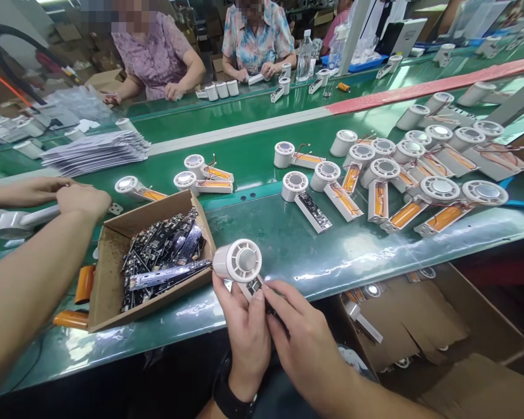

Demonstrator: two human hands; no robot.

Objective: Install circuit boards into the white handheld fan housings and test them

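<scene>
A white fan-like unit (245,261) sits at the fingers of the person's left hand (247,329), which is closed around its handle, the round head tilted up just beyond the fingertips. A small dark circuit board (254,285) shows in the handle; the right hand (303,334), fingers bent, touches there, though I cannot tell whether it grips. Just left of the left hand is a cardboard tray (99,291) full of loose circuit boards (161,247), with orange cylinders (85,284) beyond its far side. Ahead and to the right of the right hand lie many similar white units (384,170). Below them, right of that hand, is an open carton (419,326). Well left of both hands, a co-worker's forearms (35,285) reach in
</scene>
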